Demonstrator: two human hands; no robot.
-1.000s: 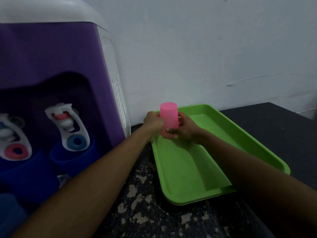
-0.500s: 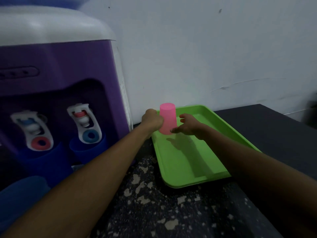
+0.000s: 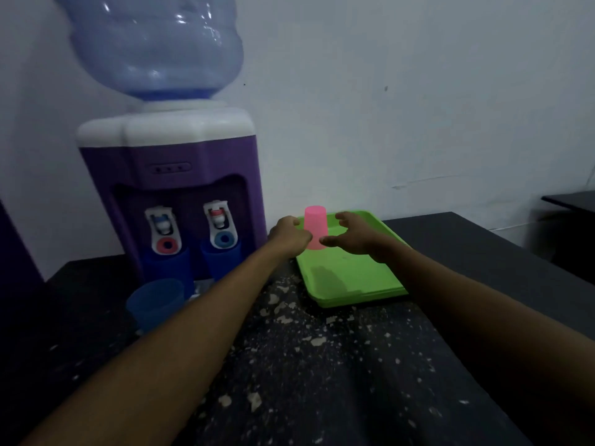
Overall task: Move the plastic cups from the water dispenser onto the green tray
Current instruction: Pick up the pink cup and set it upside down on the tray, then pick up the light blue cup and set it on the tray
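A pink plastic cup [image 3: 316,225] stands upside down in the back left corner of the green tray [image 3: 354,278]. My left hand [image 3: 289,235] is curled against the cup's left side, thumb over its lower edge. My right hand [image 3: 352,235] hovers just right of the cup with fingers spread, holding nothing. On the purple water dispenser [image 3: 180,185], one blue cup [image 3: 167,265] sits under the left tap and another blue cup [image 3: 222,259] under the right tap. A third blue cup [image 3: 154,300] stands in front of the dispenser.
The dark speckled counter [image 3: 322,365] runs from me to the white wall. A large clear water bottle [image 3: 154,43] tops the dispenser. Another dark surface [image 3: 570,201] shows at the far right edge.
My right hand has let go of the pink cup and spread its fingers. The view has pulled back and up, showing the whole dispenser and bottle.
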